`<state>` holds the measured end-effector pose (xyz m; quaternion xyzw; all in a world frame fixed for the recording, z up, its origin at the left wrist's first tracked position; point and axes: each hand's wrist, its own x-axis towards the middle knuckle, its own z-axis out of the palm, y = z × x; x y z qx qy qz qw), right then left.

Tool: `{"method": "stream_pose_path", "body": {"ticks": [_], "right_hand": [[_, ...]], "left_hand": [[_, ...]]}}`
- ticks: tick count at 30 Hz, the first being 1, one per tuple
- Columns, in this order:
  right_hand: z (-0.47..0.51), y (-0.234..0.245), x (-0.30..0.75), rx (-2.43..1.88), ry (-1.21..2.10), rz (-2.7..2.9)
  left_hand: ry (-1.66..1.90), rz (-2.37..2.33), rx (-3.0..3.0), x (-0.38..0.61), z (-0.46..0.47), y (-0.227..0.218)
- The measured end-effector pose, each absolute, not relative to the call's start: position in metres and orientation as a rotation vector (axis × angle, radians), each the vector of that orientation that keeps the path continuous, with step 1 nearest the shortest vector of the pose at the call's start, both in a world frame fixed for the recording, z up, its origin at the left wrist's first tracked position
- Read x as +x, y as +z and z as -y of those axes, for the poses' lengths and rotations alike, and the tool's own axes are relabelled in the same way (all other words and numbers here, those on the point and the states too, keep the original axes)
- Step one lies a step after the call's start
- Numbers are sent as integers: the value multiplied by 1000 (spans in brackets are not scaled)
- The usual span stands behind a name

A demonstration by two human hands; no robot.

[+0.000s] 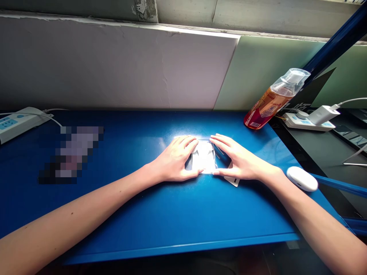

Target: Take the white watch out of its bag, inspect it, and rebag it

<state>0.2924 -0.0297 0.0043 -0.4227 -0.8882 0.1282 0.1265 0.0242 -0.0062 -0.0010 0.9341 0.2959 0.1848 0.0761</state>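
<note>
A small, flat, clear plastic packet [204, 156] with white contents lies on the blue table between my hands, its middle washed out by glare. My left hand [176, 158] holds its left side, with the thumb at the near edge and the fingers by the far left corner. Along the right side, my right hand [237, 156] frames the packet, fingertips at the far corner and thumb tip at the near one. Under the right palm a pale card [233, 181] with a dark mark peeks out, mostly hidden.
A red-labelled bottle [266, 103] with a clear cap stands at the back right. Nearer lies a white rounded case [302, 178]. Power strips [308, 123] sit on both sides. A pixelated object [77, 152] lies left. The blue table [177, 214] ends at a front edge.
</note>
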Motion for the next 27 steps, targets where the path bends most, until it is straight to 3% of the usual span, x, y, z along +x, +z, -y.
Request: {"method": "stream_pose_path", "body": {"ticks": [27], "right_hand": [[29,4,292,-1243,356,2601]], "left_hand": [[521,-896,2821,24,5,-1]]}}
